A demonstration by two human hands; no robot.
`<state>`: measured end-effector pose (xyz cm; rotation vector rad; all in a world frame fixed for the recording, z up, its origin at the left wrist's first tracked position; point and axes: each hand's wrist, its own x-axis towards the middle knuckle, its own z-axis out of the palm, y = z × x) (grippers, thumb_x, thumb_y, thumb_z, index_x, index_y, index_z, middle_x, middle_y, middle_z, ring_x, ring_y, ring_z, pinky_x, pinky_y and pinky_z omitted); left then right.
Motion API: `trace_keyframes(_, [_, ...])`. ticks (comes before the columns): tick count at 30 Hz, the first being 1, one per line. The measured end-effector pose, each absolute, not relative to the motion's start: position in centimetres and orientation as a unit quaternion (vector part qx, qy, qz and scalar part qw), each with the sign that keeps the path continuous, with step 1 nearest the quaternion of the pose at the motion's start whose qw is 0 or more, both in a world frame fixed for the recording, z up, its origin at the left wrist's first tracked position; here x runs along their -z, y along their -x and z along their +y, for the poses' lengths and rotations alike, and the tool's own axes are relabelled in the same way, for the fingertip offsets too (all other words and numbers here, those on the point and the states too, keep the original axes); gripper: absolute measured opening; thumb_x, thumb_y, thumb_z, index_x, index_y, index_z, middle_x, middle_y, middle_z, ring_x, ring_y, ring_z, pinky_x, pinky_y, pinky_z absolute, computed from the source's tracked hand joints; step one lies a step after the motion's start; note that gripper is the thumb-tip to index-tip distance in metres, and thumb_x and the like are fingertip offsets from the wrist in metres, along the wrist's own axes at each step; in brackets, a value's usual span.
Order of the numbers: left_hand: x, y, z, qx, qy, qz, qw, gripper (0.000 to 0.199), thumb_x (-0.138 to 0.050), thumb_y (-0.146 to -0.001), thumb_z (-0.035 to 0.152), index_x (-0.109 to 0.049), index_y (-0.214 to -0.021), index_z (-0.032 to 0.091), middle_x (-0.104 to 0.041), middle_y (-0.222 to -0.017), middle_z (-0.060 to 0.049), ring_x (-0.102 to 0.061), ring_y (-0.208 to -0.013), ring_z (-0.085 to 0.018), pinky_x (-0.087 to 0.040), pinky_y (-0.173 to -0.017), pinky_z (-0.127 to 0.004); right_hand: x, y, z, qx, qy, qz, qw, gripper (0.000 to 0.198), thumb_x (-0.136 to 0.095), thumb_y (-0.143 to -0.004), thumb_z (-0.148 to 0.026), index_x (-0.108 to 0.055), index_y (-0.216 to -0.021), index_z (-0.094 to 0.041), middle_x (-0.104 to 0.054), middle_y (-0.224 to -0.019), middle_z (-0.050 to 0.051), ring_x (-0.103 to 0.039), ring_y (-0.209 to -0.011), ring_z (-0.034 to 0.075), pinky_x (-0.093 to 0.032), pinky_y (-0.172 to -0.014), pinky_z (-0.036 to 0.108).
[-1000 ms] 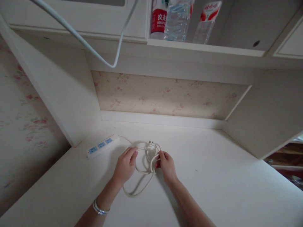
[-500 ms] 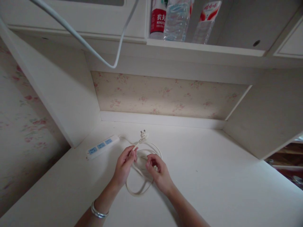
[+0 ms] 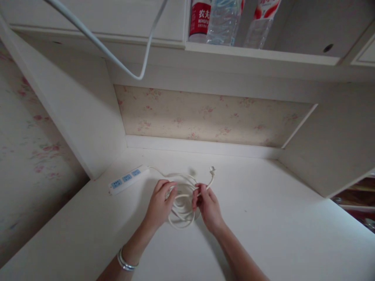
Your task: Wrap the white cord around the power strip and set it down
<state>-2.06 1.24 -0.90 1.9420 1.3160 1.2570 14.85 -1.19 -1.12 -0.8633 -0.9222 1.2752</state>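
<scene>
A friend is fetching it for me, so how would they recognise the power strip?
On the broad white desk, look left, beyond the left hand. There lies a long white plastic power strip; three blue socket panels set it apart from the looped cream cord.

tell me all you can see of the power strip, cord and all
The power strip is a long white bar, plastic by its look, with three empty blue socket panels facing up. It lies slantwise on the white desktop, no hand on the bar. From its far end runs a pale cord, bunched in loose loops; the left hand touches them, and the right hand holds the cord near the plug.
</scene>
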Motion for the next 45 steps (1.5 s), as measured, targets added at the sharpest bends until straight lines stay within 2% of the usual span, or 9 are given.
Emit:
trace_keyframes(4, [2.8, 3.8, 3.1, -0.356, -0.717, 0.557, 0.221, 0.036, -0.055, -0.081, 0.043, -0.063, -0.104, 0.018, -0.059, -0.103, -0.008, -0.056, -0.095, -0.022, -0.041, -0.087, -0.033, 0.3, -18.1, -0.3, -0.522, 0.33, -0.281, 0.735, 0.03, -0.054, -0.086, -0.046, -0.054, -0.102, -0.02, -0.051, -0.06, -0.007, -0.045, -0.043, 0.006, -0.035, -0.039, 0.016])
trace_keyframes(9, [4.0, 3.6, 3.2, -0.26, -0.729, 0.539, 0.332, 0.017, -0.051, -0.079, 0.027, -0.064, -0.084, 0.019, -0.059, -0.065, 0.001, -0.054, -0.061, -0.014, -0.037, -0.058, -0.023, 0.6, -21.5, 0.9, -0.479, 0.29, -0.198, 0.805, 0.029, -0.065, -0.079, -0.042, -0.058, -0.094, -0.019, -0.057, -0.068, -0.004, -0.053, -0.053, 0.005, -0.045, -0.047, 0.014])
trace_keyframes(15, [2.4, 2.9, 2.9, -0.393, -0.592, 0.5, 0.495, 0.036, -0.055, -0.077, 0.029, -0.057, -0.11, 0.016, -0.062, -0.09, -0.005, -0.059, -0.067, -0.015, -0.042, -0.052, -0.022, 1.1, -22.7, 1.3, -0.425, 0.319, -0.203, 0.822, 0.024, -0.07, -0.075, -0.035, -0.059, -0.088, -0.018, -0.064, -0.08, -0.001, -0.06, -0.061, 0.005, -0.05, -0.056, 0.013])
trace_keyframes(19, [1.0, 2.9, 2.4, -0.462, -0.504, 0.44, 0.581, 0.041, -0.064, -0.073, 0.024, -0.055, -0.112, 0.02, -0.06, -0.102, -0.005, -0.062, -0.077, -0.016, -0.048, -0.058, -0.023, 1.3, -22.6, 1.5, -0.416, 0.341, -0.205, 0.818, 0.027, -0.069, -0.076, -0.038, -0.059, -0.089, -0.018, -0.066, -0.087, 0.001, -0.063, -0.066, 0.007, -0.053, -0.059, 0.015])
trace_keyframes(24, [0.2, 3.3, 2.0, -0.53, -0.373, 0.341, 0.681, 0.036, -0.07, -0.066, 0.011, -0.06, -0.099, 0.02, -0.059, -0.087, 0.001, -0.061, -0.08, -0.014, -0.052, -0.083, -0.034, 1.3, -22.6, 1.5, -0.421, 0.377, -0.19, 0.803, 0.033, -0.065, -0.077, -0.046, -0.058, -0.09, -0.017, -0.066, -0.083, 0.002, -0.063, -0.063, 0.009, -0.054, -0.058, 0.019])
trace_keyframes(30, [-0.6, 3.6, 2.2, -0.537, -0.284, 0.278, 0.744, 0.009, -0.065, -0.076, 0.02, -0.063, -0.084, 0.015, -0.059, -0.073, 0.0, -0.056, -0.07, -0.01, -0.051, -0.084, -0.034, 1.9, -22.4, 1.4, -0.44, 0.448, -0.229, 0.744, 0.034, -0.063, -0.077, -0.05, -0.056, -0.09, -0.019, -0.061, -0.071, -0.003, -0.052, -0.047, 0.007, -0.045, -0.043, 0.019])
trace_keyframes(37, [-0.1, 3.6, 2.4, -0.522, -0.283, 0.3, 0.747, 0.017, -0.067, -0.076, 0.024, -0.056, -0.068, 0.015, -0.049, -0.058, 0.005, -0.048, -0.057, -0.006, -0.051, -0.079, -0.028, 3.5, -22.7, 1.7, -0.469, 0.557, -0.273, 0.629, 0.041, -0.061, -0.074, -0.057, -0.057, -0.082, -0.017, -0.06, -0.06, -0.002, -0.048, -0.04, 0.009, -0.037, -0.037, 0.02])
trace_keyframes(42, [-0.5, 3.6, 2.3, -0.513, -0.319, 0.334, 0.724, 0.013, -0.066, -0.075, 0.026, -0.059, -0.072, 0.015, -0.053, -0.062, 0.005, -0.05, -0.06, -0.007, -0.051, -0.08, -0.031, 4.8, -23.7, 2.1, -0.342, 0.701, -0.425, 0.459, 0.043, -0.051, -0.079, -0.057, -0.06, -0.062, -0.018, -0.057, -0.043, 0.002, -0.045, -0.03, 0.013, -0.029, -0.035, 0.024])
trace_keyframes(45, [-0.6, 3.4, 2.1, -0.511, -0.325, 0.35, 0.715, 0.018, -0.065, -0.075, 0.03, -0.057, -0.068, 0.016, -0.049, -0.057, 0.006, -0.046, -0.054, -0.006, -0.051, -0.079, -0.031, 4.5, -23.6, 2.0, -0.273, 0.722, -0.465, 0.432, 0.044, -0.046, -0.082, -0.054, -0.058, -0.056, -0.02, -0.055, -0.04, 0.001, -0.047, -0.034, 0.014, -0.032, -0.041, 0.026])
